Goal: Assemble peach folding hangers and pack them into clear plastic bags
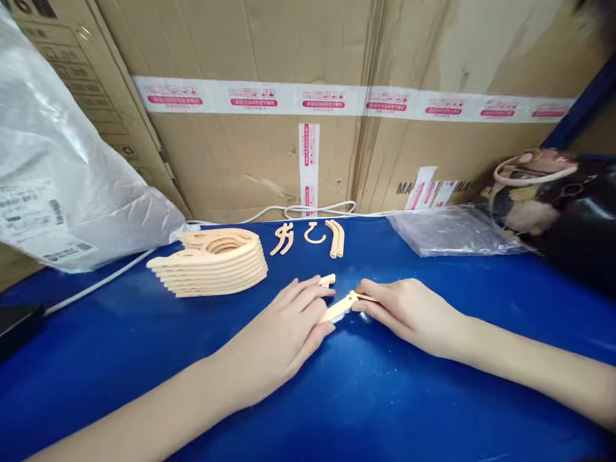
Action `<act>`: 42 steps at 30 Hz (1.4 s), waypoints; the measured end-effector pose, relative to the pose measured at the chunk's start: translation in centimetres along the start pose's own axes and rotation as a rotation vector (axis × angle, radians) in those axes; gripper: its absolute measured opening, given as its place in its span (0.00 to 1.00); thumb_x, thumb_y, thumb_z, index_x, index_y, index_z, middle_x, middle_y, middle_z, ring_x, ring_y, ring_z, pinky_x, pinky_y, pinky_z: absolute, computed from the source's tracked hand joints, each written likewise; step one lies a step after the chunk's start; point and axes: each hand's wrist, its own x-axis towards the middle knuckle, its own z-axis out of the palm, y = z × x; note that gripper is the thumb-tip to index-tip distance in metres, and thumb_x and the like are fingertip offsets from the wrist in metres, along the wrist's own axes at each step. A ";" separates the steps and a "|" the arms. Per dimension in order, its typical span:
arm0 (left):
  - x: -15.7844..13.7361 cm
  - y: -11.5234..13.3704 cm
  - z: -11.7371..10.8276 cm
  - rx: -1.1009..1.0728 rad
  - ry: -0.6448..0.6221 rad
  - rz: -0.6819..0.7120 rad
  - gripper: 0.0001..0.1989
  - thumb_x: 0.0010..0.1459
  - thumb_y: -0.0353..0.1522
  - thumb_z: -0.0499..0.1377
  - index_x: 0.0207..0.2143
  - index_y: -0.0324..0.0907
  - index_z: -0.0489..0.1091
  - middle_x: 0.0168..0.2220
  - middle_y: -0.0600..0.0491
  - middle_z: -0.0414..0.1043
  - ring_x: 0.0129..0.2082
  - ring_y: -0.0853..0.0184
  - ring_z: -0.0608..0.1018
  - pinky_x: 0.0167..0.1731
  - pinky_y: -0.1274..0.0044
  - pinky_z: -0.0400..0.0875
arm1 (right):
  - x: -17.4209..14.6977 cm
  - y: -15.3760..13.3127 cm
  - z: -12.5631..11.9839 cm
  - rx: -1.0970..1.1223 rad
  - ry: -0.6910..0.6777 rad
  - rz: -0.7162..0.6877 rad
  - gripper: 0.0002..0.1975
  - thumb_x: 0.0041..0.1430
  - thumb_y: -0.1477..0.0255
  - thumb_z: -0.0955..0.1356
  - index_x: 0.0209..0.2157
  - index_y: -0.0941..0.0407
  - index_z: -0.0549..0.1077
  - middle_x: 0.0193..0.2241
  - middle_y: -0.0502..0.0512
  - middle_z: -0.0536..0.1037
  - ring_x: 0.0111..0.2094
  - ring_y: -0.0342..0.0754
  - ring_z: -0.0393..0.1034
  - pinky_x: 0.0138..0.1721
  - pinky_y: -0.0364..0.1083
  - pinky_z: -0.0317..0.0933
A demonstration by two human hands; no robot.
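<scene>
My left hand (289, 327) is closed around a cream plastic hanger arm (338, 308), which points up and right from between its fingers. Another cream hanger piece (328, 280) sticks out past the fingertips of that hand. Opposite, my right hand (409, 311) pinches a thin cream hanger piece (364, 297) at the arm's holed end; most of this piece is hidden by the fingers. Beyond the hands lie several loose hanger parts: S-shaped hooks (283, 239), a single curved hook (315, 233) and a pair of short curved arms (335, 239).
A neat stack of cream folding hangers (216, 269) stands left on the blue table (308, 398). Left of it is a white plastic bag (86, 173). A clear plastic bag (447, 231) lies back right, beside a dark bag (582, 218). Cardboard boxes (240, 167) and a white cable (269, 210) line the back.
</scene>
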 end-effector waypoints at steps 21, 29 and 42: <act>0.0 0.1 -0.1 -0.033 0.027 -0.002 0.17 0.73 0.37 0.42 0.48 0.40 0.68 0.61 0.47 0.65 0.68 0.60 0.57 0.66 0.58 0.57 | 0.2 -0.6 -0.3 0.135 -0.029 0.099 0.16 0.72 0.60 0.56 0.34 0.53 0.64 0.25 0.49 0.73 0.25 0.47 0.69 0.28 0.44 0.54; -0.2 0.1 -0.1 -0.019 0.026 -0.010 0.16 0.73 0.37 0.43 0.49 0.41 0.67 0.61 0.48 0.64 0.67 0.60 0.58 0.65 0.57 0.57 | 0.3 -0.5 -0.3 0.203 -0.047 0.086 0.18 0.73 0.61 0.55 0.34 0.54 0.66 0.25 0.49 0.72 0.25 0.45 0.67 0.29 0.44 0.54; -0.3 0.2 -0.1 -0.028 0.016 -0.003 0.16 0.74 0.36 0.42 0.52 0.41 0.65 0.62 0.49 0.63 0.68 0.62 0.56 0.67 0.59 0.55 | 0.1 -0.6 -0.2 0.109 -0.018 0.058 0.18 0.73 0.62 0.54 0.30 0.53 0.62 0.21 0.47 0.69 0.21 0.45 0.66 0.25 0.42 0.52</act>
